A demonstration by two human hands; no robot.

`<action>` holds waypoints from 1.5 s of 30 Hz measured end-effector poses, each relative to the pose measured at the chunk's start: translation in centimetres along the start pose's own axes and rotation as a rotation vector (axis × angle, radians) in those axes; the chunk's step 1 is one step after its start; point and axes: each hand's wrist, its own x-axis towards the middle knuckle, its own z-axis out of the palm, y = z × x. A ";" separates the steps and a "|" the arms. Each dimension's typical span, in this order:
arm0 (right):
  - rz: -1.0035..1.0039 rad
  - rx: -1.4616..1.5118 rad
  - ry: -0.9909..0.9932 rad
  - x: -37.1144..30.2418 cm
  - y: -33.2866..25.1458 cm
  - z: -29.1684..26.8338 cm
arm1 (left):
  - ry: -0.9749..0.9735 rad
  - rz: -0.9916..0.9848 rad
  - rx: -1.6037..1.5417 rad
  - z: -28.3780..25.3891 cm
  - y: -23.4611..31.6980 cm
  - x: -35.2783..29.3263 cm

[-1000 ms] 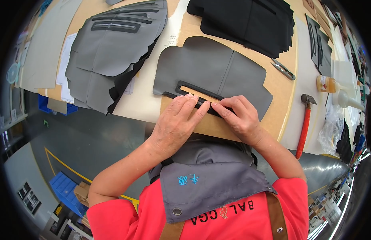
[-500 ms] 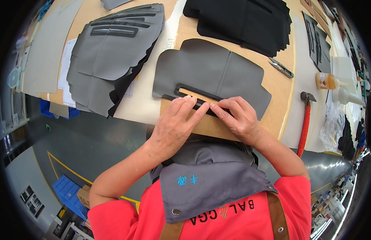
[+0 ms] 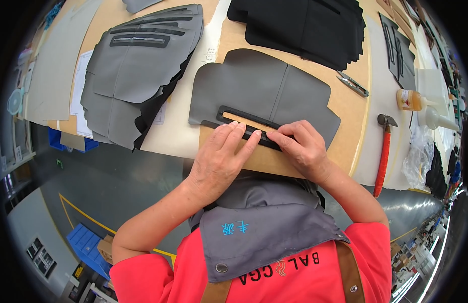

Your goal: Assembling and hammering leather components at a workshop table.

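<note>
A grey leather-like panel (image 3: 254, 83) lies on the table before me, with a seam line across it and a long slot framed in black edging. Along the slot's near side runs a black edging strip (image 3: 271, 141). My left hand (image 3: 221, 151) has its fingertips bent down on this strip, the index finger reaching toward the middle; its thumb is hidden. Close beside it, my right hand (image 3: 303, 149) pinches the strip, thumb and index finger together. Brown board shows through the slot.
On the left lies a fanned stack of grey panels (image 3: 128, 76). Black panels (image 3: 299, 30) are stacked at the back. Snips (image 3: 353, 84), a red-handled hammer (image 3: 384, 151), a bottle of amber liquid (image 3: 408, 100) and clear plastic (image 3: 418, 161) lie to the right. The table's near edge is at my waist.
The fingertips have shifted slightly along the strip, and a small gap shows between my left index finger and right thumb. The whole view has drifted a little.
</note>
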 end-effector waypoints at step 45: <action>0.022 0.020 -0.012 -1.9 0.7 -0.9 | 0.016 -0.020 0.019 1.0 3.0 0.6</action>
